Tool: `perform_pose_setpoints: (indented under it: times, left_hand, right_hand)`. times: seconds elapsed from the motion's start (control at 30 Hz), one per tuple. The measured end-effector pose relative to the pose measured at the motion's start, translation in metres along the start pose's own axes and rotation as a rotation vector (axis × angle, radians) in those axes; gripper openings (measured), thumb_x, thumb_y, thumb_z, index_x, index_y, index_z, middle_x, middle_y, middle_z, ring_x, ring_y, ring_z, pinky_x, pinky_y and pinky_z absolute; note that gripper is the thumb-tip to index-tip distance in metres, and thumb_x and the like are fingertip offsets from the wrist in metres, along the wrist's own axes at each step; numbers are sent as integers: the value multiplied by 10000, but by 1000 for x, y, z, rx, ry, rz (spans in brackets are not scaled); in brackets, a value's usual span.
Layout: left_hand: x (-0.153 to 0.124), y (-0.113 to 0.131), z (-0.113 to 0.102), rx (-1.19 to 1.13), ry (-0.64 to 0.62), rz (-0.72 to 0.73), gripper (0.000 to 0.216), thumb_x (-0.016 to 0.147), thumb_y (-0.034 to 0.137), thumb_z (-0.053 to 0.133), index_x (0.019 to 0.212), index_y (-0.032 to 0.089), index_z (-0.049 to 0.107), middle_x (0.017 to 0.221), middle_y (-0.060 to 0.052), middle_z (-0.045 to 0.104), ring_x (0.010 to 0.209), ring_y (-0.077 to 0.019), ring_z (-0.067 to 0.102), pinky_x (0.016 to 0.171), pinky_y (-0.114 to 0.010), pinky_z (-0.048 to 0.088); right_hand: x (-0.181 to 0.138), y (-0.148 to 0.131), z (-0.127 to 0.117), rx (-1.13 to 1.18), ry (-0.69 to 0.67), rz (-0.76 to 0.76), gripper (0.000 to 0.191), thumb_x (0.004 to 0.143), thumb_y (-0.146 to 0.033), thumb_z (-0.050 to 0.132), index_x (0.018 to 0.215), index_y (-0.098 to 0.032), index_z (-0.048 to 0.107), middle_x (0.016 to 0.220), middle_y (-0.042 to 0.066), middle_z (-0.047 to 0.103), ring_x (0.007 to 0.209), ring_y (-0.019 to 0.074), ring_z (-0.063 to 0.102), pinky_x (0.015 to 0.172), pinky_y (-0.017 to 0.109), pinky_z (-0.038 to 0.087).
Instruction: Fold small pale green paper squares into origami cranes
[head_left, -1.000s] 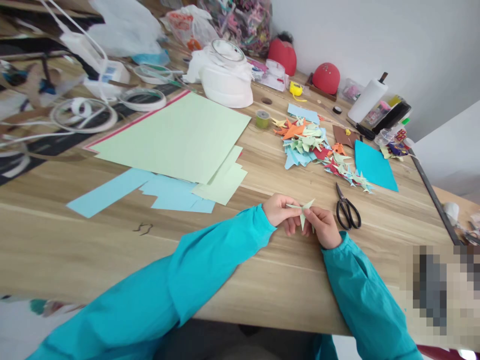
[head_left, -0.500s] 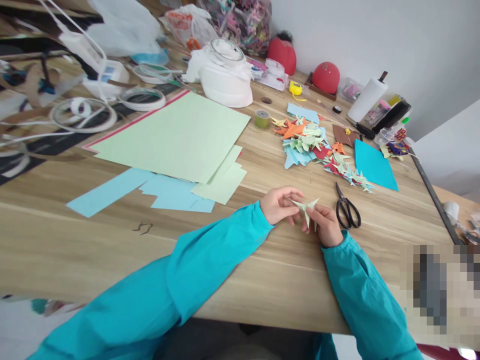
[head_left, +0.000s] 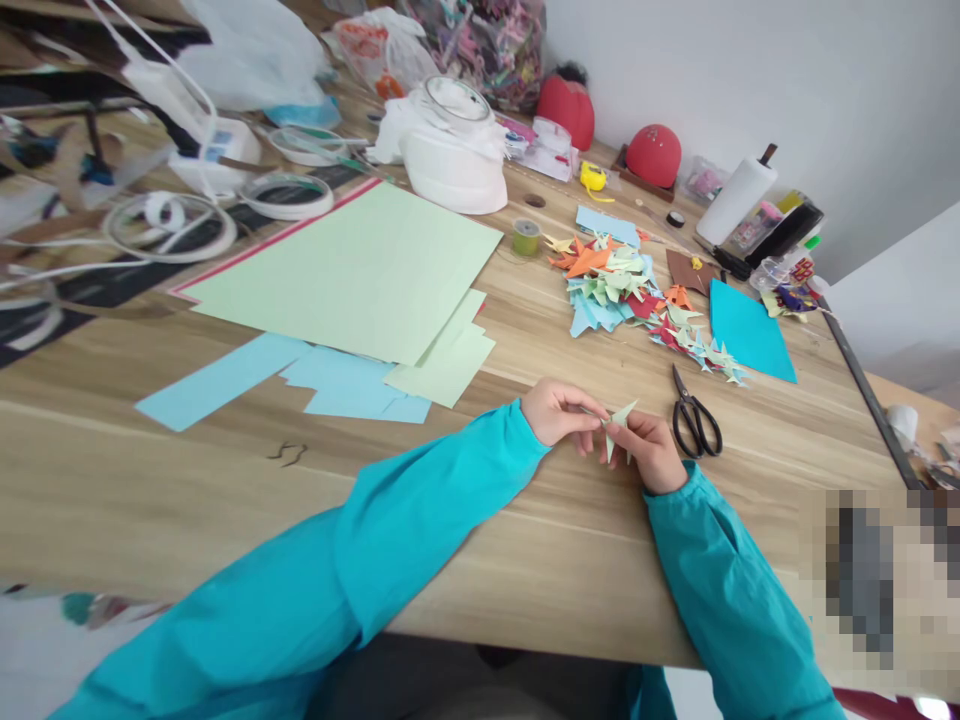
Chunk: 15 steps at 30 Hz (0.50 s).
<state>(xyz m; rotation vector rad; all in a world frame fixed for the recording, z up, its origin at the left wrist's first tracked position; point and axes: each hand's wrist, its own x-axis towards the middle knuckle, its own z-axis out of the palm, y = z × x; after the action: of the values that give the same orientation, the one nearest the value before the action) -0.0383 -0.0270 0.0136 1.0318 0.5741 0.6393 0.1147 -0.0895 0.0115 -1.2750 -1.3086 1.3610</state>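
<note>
A small pale green origami crane [head_left: 619, 422] with pointed tips is held between my two hands, above the front part of the wooden table. My left hand [head_left: 561, 412] pinches its left point between thumb and fingers. From the other side, my right hand [head_left: 649, 446] grips the body between thumb and fingers, which partly hide the paper. Black-handled scissors [head_left: 696, 418] lie just right of my right hand. Beyond the hands is a heap of folded paper cranes [head_left: 607, 272] in orange, green, blue and red, trailing off to the right.
Large light green sheets [head_left: 360, 270] lie left of centre, with blue paper strips [head_left: 225, 380] in front. A spool of thread [head_left: 526, 237], a turquoise sheet [head_left: 750, 328] and a yellow tape measure [head_left: 592, 177] sit farther back. Coiled white cables [head_left: 169, 228] spread at the left.
My left fingers have closed over the crane's left point, which stood free before. The right hand keeps its hold, and the crane has turned slightly.
</note>
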Motion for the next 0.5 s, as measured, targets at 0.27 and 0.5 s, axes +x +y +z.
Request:
perform_pose_setpoints:
  times: [0.27,0.5]
  left_hand:
    - [2,2,-1,-92,-3,-62,171,510,97,698,670,45,666,493,-51,629,385,-163,576,373,-273,486]
    - [2,2,-6,-158,-41,-130,167,509,103,694,667,52,674,550,-72,650,413,-176,593,385,-282,494]
  right_hand:
    - [0,4,-2,42,20,32,250,752,-371,580,669,-138,614,506,11,623,372,95,511,368,202,354]
    - [1,3,0,56,38,13,289,749,-353,579,555,-139,578,469,10,602,356,88,496,359,201,338]
